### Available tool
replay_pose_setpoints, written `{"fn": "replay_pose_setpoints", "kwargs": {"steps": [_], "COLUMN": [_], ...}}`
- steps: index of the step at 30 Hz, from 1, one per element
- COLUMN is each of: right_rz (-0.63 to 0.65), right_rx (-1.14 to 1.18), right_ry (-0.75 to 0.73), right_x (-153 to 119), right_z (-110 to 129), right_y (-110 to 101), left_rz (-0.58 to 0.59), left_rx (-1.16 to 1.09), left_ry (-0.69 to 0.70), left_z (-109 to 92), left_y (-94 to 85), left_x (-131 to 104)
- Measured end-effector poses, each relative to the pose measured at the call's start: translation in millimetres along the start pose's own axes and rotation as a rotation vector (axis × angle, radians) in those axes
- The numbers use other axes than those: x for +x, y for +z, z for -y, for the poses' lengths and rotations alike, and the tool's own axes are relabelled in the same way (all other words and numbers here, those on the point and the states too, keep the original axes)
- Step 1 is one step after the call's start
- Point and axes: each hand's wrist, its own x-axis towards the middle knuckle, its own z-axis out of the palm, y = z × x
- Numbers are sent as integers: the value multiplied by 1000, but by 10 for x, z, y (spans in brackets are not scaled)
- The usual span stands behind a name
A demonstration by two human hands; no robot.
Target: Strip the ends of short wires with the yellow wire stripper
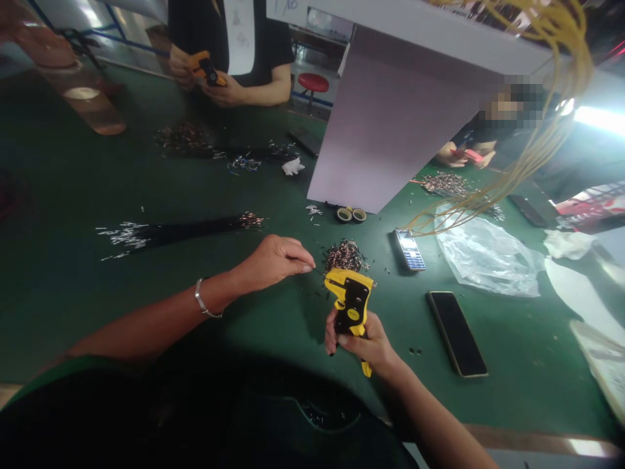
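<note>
My right hand (364, 342) is wrapped round the handles of a yellow and black wire stripper (352, 303), whose jaws point up and to the left. My left hand (280, 262) is closed in a pinch just left of those jaws. A thin dark wire (318, 270) runs from its fingertips toward the tool; whether the jaws bite on it cannot be made out. Behind the stripper lies a heap of copper and black wire scraps (346, 254). Left of it stretches a bundle of black wires (190, 229), with pale ends at the left and bare copper at the right.
A smartphone (456, 333), a keypad phone (410, 249) and a clear plastic bag (488, 254) lie to the right. Two tape rolls (351, 214) sit below a pale panel (390, 111). Across the green table (63, 273), one co-worker (229, 85) holds an orange and black tool; another person works at right.
</note>
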Motion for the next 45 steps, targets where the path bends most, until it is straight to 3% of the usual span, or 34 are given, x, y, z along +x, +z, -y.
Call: {"fn": "replay_pose_setpoints", "kwargs": {"steps": [23, 40, 45], "right_rz": [-81, -232, -253], "right_rx": [57, -181, -161], "right_ry": [43, 28, 46], "right_x": [-33, 11, 36], "right_z": [-26, -136, -176], "right_y": [52, 89, 75], "left_rz": [-24, -9, 10], "left_rx": [11, 100, 125], "left_ry": [67, 51, 32], "left_z": [21, 77, 116], "left_y": [9, 36, 42], "left_x": [-1, 27, 44]}}
